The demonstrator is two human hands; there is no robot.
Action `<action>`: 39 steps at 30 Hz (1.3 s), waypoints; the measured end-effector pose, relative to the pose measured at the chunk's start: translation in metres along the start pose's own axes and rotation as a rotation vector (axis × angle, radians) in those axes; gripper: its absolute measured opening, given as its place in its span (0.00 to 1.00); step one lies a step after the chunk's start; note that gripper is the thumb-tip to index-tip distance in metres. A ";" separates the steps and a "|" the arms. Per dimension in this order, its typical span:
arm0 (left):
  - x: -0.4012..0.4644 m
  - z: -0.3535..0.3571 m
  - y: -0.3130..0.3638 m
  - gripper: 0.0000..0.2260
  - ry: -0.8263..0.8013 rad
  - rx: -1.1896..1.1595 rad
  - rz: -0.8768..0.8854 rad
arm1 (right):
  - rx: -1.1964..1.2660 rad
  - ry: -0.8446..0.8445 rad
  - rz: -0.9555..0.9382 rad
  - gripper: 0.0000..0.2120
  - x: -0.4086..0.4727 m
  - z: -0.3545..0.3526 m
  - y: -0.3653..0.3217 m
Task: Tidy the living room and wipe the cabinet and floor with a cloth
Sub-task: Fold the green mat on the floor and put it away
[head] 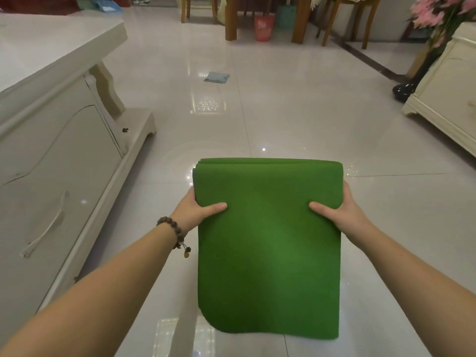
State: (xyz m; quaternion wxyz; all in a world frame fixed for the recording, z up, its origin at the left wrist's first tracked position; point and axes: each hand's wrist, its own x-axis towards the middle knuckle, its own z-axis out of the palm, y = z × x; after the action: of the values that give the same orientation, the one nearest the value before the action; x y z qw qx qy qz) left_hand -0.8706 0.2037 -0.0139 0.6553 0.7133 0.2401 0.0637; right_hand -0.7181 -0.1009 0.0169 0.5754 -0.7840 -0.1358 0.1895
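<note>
Left hand (197, 210) and right hand (340, 208), at centre frame, each grip one side edge of a folded green cloth (268, 243); each thumb lies curled over the top face, while the remaining fingers pass beneath and are hidden. The cloth is held above the floor (296, 104), its folded layers showing along the far edge and its near end hanging toward the lower centre of the frame. A beaded bracelet (172, 229) circles the left wrist. Along the left of the frame runs a cream cabinet (51, 161) with a curved door handle (47, 225). On the glossy tiled floor, above centre, lies a small pale blue cloth (217, 77), well apart from the hands. At the right edge stands a second cream cabinet (445, 99), with a dark vase (405, 90) just beside it bearing pink flowers (435, 11) at upper right. Along the top of the frame are wooden furniture legs (231, 19), a red bin (263, 27) and a teal bin (285, 16).
</note>
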 end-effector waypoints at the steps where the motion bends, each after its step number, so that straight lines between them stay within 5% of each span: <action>1: 0.005 -0.002 -0.005 0.42 -0.020 0.014 -0.033 | -0.020 -0.016 0.010 0.45 0.006 0.003 0.002; 7: 0.037 0.013 0.011 0.24 0.305 0.047 0.142 | -0.189 0.199 -0.151 0.33 0.051 0.010 -0.019; 10: 0.056 0.018 -0.001 0.35 0.283 0.124 0.001 | -0.156 0.093 -0.003 0.40 0.070 0.010 -0.003; 14: 0.040 0.036 -0.071 0.49 0.024 0.187 -0.330 | -0.129 -0.149 0.369 0.49 0.055 0.025 0.068; 20: 0.017 0.057 -0.117 0.49 0.161 0.389 -0.231 | -0.492 0.056 0.424 0.54 0.039 0.043 0.140; 23: 0.020 0.050 -0.111 0.45 0.158 0.339 -0.258 | -0.432 0.113 0.542 0.46 0.039 0.045 0.138; 28: 0.011 0.052 -0.106 0.42 0.183 0.205 -0.292 | -0.043 -0.085 0.700 0.35 0.027 0.018 0.122; 33: -0.033 0.072 -0.099 0.44 0.113 0.238 -0.318 | 0.054 -0.112 0.575 0.36 -0.004 -0.012 0.119; 39: -0.029 0.031 -0.008 0.55 0.175 0.624 0.075 | 0.056 -0.278 0.315 0.30 -0.027 -0.047 0.067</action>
State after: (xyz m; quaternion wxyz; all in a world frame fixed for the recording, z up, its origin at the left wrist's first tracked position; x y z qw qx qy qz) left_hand -0.8852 0.1638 -0.0190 0.3790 0.8800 0.2772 0.0722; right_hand -0.7210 -0.1729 -0.0311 0.5358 -0.7456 -0.0845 0.3871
